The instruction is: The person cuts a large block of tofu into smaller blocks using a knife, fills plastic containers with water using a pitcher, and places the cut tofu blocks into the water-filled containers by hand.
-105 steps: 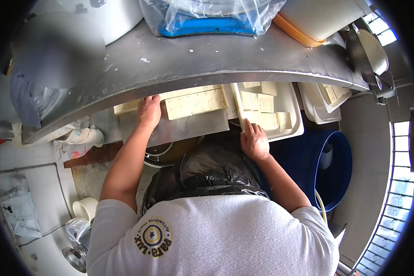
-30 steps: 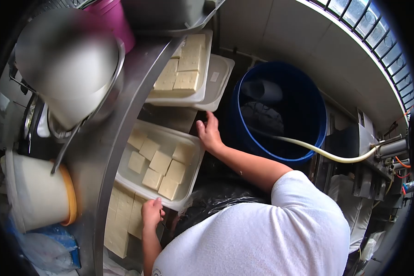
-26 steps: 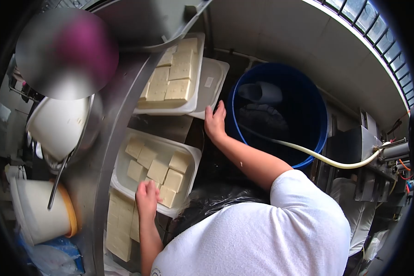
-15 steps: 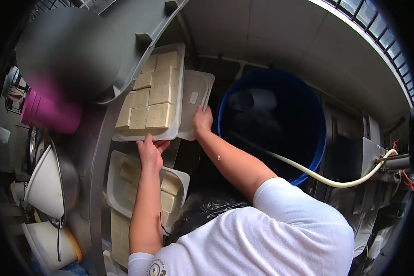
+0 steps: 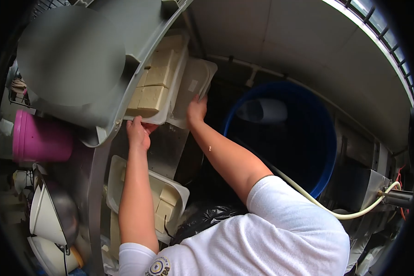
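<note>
The left hand (image 5: 139, 133) gripped the near end of the upper tray (image 5: 172, 103), which held pale blocks (image 5: 152, 97). The right hand (image 5: 197, 111) closed its grip on the side edge of the translucent tray (image 5: 190, 87) beside it. Relative to the frame 0.5 s earlier, the upper tray sat farther from the lower tray (image 5: 184, 192), exposing more metal surface (image 5: 163, 149) between the 2, and the grey bin (image 5: 140, 76) hid more of its blocks.

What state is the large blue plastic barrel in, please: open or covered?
Open: the barrel has no lid; a pale plastic container shows inside.
</note>
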Demonstrator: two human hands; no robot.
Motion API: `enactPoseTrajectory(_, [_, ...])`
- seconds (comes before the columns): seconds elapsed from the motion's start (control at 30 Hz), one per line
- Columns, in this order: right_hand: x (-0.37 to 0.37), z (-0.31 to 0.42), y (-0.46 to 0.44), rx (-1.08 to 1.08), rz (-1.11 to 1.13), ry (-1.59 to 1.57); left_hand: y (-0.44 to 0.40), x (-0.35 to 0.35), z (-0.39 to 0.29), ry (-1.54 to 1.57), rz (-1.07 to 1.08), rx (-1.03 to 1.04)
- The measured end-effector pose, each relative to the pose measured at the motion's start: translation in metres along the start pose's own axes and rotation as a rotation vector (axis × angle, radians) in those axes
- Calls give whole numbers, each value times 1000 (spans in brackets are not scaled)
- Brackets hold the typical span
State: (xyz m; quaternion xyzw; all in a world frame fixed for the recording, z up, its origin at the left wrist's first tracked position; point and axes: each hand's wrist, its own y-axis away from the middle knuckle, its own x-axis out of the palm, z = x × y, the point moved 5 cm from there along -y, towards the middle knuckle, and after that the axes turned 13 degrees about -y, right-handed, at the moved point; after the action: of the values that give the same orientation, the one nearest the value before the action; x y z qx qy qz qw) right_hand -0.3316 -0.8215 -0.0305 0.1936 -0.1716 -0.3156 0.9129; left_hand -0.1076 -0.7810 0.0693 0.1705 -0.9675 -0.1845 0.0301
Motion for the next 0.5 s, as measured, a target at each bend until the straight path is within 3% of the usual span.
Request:
enactPoseTrajectory(0.13, [1,-21,4,-7,0,-14,-5,-13,-12,-70,-33,-49])
enactPoseTrajectory(0.2, [4,-13,2,-150,12,-32,-18,-16,-17,-93,-3,-50])
enactPoseTrajectory(0.4, [0,-16,-1,-141,20,59,-10,-26,-4,-23,49,-53])
enactPoseTrajectory(0.5, [2,-14,-9,-162,42,81,40,-17,6,-272,118,-111])
